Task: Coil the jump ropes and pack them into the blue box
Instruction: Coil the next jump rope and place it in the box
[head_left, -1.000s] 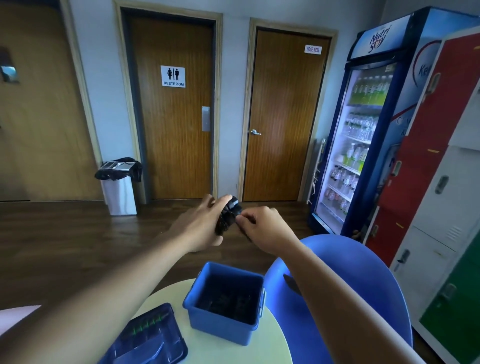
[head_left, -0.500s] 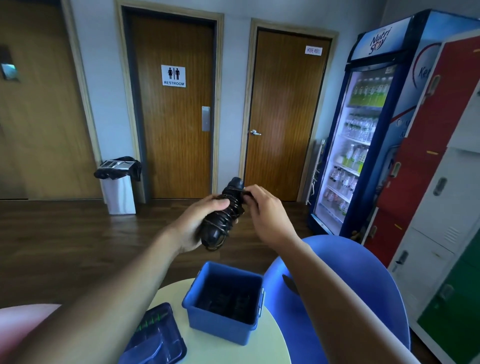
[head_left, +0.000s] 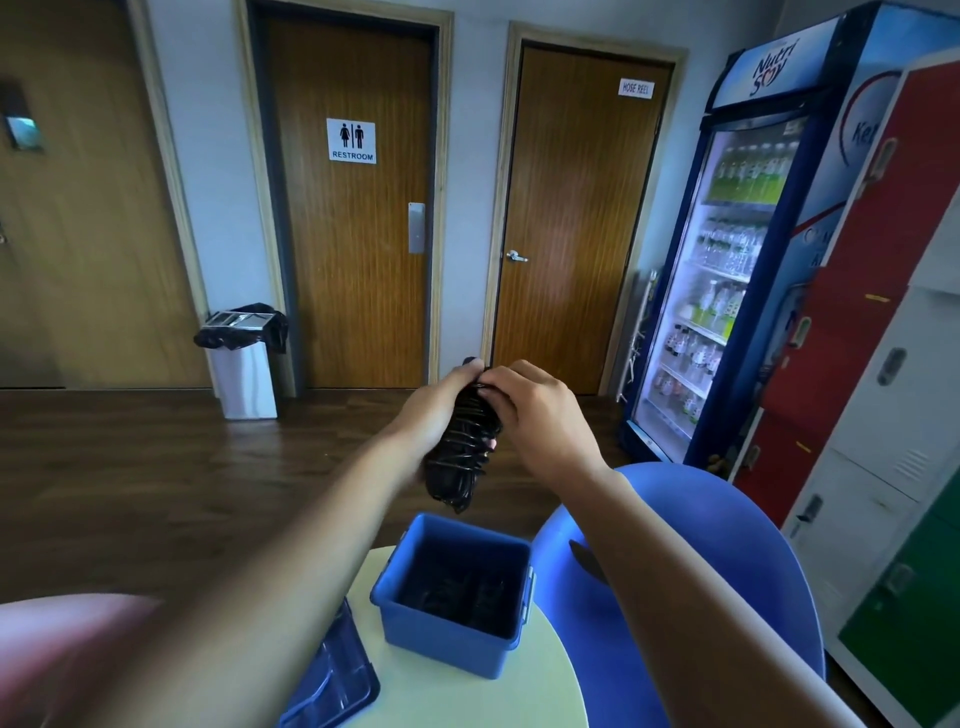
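Gripping coiled rope (head_left: 460, 467) in left hand (head_left: 431, 410), pinching its top end with right hand (head_left: 540, 415); swung nearer upright than half a second ago, above box (head_left: 441, 639).

Open box, clear drop from above

The box (head_left: 448, 649) stands lidless on the desk (head_left: 447, 701), mouth open upward; dark ropes (head_left: 452, 592) lie low inside, with room above them; the air between the held coil (head_left: 462, 457) and the rim is free; the lid (head_left: 337, 680) lies near on the left; a chair (head_left: 727, 545) stands just beside the right wall; bare desk lies in front.
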